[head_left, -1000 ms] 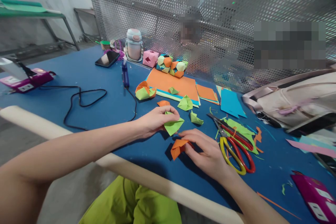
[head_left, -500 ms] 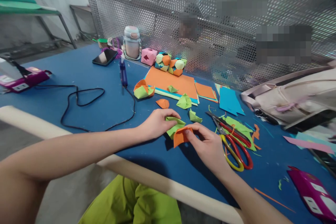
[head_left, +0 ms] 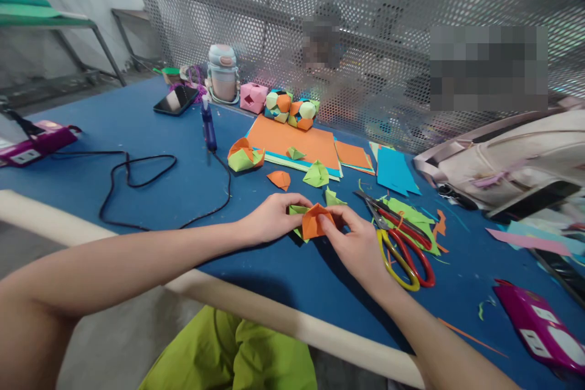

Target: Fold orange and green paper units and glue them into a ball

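Note:
My left hand (head_left: 276, 217) is closed on a folded green paper piece (head_left: 297, 219), held just above the blue table. Between the fingers and thumb of my right hand (head_left: 354, 234) is a folded orange paper piece (head_left: 314, 223). The orange piece lies against the green one and covers part of it. Beyond my hands lie a loose orange folded piece (head_left: 279, 180) and a green folded piece (head_left: 316, 174). Another green piece (head_left: 334, 197) sits just past my right fingers. A joined green and orange paper shape (head_left: 245, 156) stands farther left.
Red and yellow-handled scissors (head_left: 402, 250) lie right of my right hand, beside green scraps (head_left: 414, 222). A blue glue gun (head_left: 208, 126) stands at left with its black cord (head_left: 169, 161). Paper sheets (head_left: 292, 140), paper balls (head_left: 278, 105) and a bottle (head_left: 223, 73) line the back.
My right hand has moved the orange piece up and left, closer against the green piece and my left fingers. The orange piece now shows a pointed top. The view has shifted slightly.

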The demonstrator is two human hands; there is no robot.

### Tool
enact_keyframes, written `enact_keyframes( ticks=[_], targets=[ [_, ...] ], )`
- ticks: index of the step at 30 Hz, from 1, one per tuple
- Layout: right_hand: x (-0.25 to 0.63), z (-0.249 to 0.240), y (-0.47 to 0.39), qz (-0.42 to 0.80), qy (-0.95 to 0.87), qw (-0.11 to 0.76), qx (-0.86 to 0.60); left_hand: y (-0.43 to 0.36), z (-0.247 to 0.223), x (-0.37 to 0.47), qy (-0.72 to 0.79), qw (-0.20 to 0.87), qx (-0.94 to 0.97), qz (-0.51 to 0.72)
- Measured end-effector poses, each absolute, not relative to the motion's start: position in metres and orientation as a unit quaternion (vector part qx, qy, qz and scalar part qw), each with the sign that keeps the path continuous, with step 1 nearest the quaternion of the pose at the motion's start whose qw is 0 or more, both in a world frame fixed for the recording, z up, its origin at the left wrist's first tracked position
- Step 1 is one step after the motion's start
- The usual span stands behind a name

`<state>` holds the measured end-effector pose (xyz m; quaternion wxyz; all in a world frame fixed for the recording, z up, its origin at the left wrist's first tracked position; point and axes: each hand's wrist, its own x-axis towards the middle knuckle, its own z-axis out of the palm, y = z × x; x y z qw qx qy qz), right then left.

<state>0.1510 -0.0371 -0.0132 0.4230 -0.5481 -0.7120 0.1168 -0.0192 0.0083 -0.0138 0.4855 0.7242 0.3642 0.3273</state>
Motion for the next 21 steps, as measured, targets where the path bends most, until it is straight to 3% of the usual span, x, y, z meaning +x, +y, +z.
enact_keyframes(
  ticks=[21],
  targets=[
    [0.153, -0.017, -0.037, 0.051, -0.748, 0.394, -0.531, 0.0, 0.0, -0.021, 0.342, 0.614, 0.657, 0.273]
  ],
)
